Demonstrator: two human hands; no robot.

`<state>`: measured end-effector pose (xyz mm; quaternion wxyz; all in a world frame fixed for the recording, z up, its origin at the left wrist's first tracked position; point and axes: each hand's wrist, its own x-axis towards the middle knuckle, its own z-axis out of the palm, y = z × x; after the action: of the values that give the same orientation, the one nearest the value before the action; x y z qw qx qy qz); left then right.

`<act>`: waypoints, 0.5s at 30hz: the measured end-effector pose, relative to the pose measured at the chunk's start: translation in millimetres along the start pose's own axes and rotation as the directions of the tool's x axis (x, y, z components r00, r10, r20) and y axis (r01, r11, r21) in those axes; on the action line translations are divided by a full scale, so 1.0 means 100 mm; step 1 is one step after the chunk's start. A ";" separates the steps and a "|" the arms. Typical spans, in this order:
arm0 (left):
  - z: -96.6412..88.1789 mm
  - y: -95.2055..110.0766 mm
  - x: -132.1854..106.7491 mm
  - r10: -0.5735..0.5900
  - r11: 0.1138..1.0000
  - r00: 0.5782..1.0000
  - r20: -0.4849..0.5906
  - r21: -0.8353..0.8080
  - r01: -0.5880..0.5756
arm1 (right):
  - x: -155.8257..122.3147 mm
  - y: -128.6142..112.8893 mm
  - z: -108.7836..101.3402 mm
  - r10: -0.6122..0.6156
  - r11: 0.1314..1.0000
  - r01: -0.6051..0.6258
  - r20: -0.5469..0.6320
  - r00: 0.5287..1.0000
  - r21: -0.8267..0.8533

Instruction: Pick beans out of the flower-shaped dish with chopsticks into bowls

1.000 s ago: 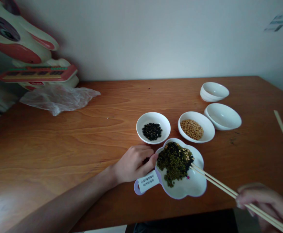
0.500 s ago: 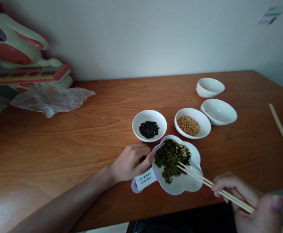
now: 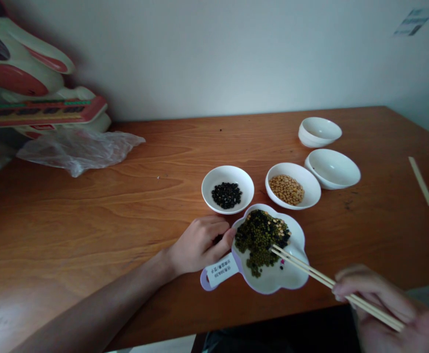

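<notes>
Chopsticks (image 3: 319, 277) are pinched in the right hand (image 3: 387, 299), tips at the beans (image 3: 260, 235) in the dish (image 3: 290, 279) near the counter's (image 3: 126, 215) front edge; the dish rim is touched by the left hand (image 3: 201, 245), whose grip cannot be told.

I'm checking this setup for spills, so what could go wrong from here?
Small beans could slip from the thin chopsticks in the right hand, whose tips are at the mixed beans.
The scalloped dish might swivel if pushed, since the left hand steadies just one side.
A shifting dish might also bump the bowl of black beans close by its far edge.
</notes>
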<state>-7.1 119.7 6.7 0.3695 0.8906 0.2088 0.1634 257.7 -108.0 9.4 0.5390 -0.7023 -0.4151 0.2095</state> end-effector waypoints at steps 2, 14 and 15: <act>0.00 0.00 0.00 -0.002 1.000 1.000 -0.002 0.002 0.002 | 0.02 -0.07 0.04 -0.017 0.999 0.017 -0.014 1.000 0.031; 0.01 0.00 0.00 -0.012 1.000 1.000 0.007 0.002 0.012 | 0.16 -0.12 0.18 -0.023 1.000 0.022 0.060 0.998 0.013; 0.01 0.00 0.00 -0.013 1.000 1.000 0.006 0.001 0.013 | 0.15 -0.11 0.19 -0.011 1.000 0.011 0.038 0.999 0.012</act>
<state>-6.7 119.7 5.9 0.3710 0.8898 0.2135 0.1582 248.1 -84.3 15.9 0.5364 -0.6927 -0.4279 0.2222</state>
